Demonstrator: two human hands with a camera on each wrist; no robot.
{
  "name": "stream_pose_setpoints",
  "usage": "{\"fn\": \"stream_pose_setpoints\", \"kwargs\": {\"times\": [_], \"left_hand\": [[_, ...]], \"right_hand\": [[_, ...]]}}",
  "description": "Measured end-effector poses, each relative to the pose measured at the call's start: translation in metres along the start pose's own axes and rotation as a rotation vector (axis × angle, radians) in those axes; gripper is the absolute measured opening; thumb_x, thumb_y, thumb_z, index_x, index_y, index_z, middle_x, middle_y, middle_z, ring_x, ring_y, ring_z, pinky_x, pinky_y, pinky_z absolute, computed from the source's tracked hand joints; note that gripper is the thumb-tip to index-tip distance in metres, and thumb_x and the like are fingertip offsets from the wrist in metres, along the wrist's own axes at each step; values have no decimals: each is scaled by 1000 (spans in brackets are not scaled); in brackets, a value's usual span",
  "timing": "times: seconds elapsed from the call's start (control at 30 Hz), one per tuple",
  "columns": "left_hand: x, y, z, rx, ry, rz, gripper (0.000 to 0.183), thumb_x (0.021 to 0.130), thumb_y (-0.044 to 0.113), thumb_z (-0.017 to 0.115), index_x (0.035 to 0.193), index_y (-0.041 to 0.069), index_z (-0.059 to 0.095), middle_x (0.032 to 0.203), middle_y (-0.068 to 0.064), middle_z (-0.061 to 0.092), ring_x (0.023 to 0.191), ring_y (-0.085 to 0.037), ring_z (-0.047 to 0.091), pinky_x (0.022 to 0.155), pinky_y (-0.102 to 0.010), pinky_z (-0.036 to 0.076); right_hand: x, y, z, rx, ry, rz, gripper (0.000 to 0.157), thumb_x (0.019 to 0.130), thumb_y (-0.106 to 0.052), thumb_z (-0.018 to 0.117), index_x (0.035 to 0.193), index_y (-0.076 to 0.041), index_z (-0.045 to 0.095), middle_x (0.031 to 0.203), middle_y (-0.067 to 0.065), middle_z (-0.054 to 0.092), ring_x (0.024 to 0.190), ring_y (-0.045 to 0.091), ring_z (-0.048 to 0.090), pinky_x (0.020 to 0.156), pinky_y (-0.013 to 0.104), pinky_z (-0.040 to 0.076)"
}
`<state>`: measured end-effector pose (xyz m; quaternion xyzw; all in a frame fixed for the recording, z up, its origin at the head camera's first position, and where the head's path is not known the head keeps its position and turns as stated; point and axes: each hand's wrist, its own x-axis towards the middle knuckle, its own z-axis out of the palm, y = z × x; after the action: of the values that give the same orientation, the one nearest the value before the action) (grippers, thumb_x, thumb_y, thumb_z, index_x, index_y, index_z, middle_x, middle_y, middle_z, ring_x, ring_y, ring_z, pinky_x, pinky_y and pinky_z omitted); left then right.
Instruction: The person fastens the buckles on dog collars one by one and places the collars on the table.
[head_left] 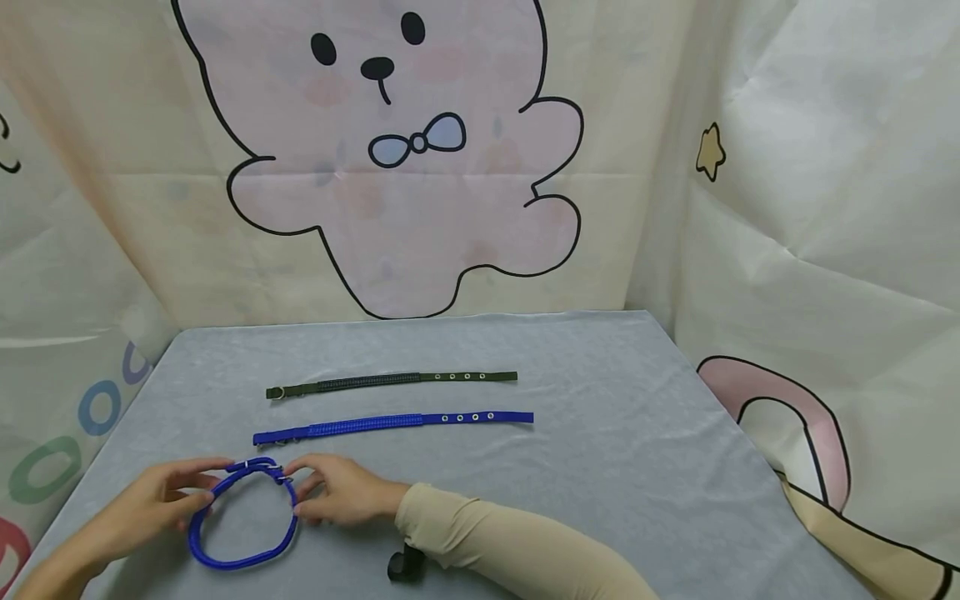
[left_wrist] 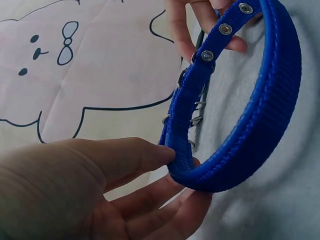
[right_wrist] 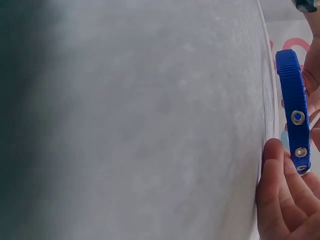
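Between my two hands stands a blue collar, buckled into a loop over the table at the front left. Metal eyelets, a buckle and rings show on its strap in the left wrist view. My left hand pinches the loop's left side between thumb and fingers, close to the padded part. On the right side, my right hand holds the strap by the buckle and eyelets, thumb below and index finger above. The right wrist view catches only the collar's eyelet strap at its right edge, with fingertips beside it.
Just behind the hands, a second blue collar lies stretched flat on the grey tablecloth. A dark green collar lies parallel to it, farther back. Printed cloth walls surround the table. A black device sits under the right wrist.
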<state>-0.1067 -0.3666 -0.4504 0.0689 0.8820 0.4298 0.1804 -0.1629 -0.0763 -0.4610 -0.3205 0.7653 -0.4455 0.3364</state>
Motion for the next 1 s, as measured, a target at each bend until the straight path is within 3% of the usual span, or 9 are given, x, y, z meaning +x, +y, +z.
{"fn": "stream_pose_setpoints", "kwargs": {"times": [0.2, 0.4, 0.6, 0.67, 0.83, 0.93, 1.0], "left_hand": [[-1, -2, -6, -46, -23, -43, 53, 100, 11, 60, 142, -17, 43, 122, -36, 64, 94, -20, 71, 65, -33, 58], [-3, -7, -9, -60, -38, -33, 52, 101, 10, 58, 140, -19, 41, 120, -33, 64, 90, -5, 68, 65, -35, 59], [-3, -9, -9, -89, -52, -52, 54, 100, 8, 59, 141, -20, 39, 119, -32, 65, 89, -3, 67, 67, -35, 60], [-3, -9, -8, -89, -51, -58, 54, 99, 7, 59, 141, -20, 39, 119, -31, 66, 89, -2, 66, 66, -35, 59], [-4, -11, -6, -67, -56, -23, 49, 100, 4, 57, 139, -21, 41, 119, -32, 66, 88, 4, 63, 64, -33, 58], [-4, -14, -6, -55, -70, 15, 46, 101, 4, 55, 137, -22, 43, 120, -34, 66, 88, 7, 61, 63, -33, 58], [-5, -16, -7, -59, -77, 22, 41, 102, 5, 56, 137, -15, 49, 120, -34, 66, 89, 8, 61, 63, -33, 58]], "right_hand": [[3, -4, 4, -40, 6, -5, 48, 95, -9, 71, 139, -16, 55, 106, -1, 76, 64, 1, 65, 61, 18, 53], [7, -10, 8, -166, 25, 9, 48, 94, -14, 73, 139, -21, 56, 104, -7, 76, 64, -3, 63, 70, 12, 50], [9, -12, 10, -246, 37, 22, 47, 93, -19, 74, 137, -25, 58, 100, -12, 76, 63, -5, 63, 93, 15, 44], [9, -12, 10, -264, 45, 24, 47, 93, -19, 75, 136, -25, 58, 99, -13, 76, 65, -6, 62, 94, 15, 43], [12, -11, 13, -337, 57, 14, 48, 92, -22, 76, 136, -26, 59, 98, -15, 75, 82, -10, 62, 86, 12, 44], [12, -12, 15, -390, 57, 2, 50, 92, -25, 76, 138, -27, 58, 100, -18, 75, 96, -11, 61, 92, 13, 43], [12, -13, 15, -410, 54, 1, 51, 92, -26, 76, 139, -27, 57, 102, -18, 75, 101, -11, 61, 95, 14, 43]]}}
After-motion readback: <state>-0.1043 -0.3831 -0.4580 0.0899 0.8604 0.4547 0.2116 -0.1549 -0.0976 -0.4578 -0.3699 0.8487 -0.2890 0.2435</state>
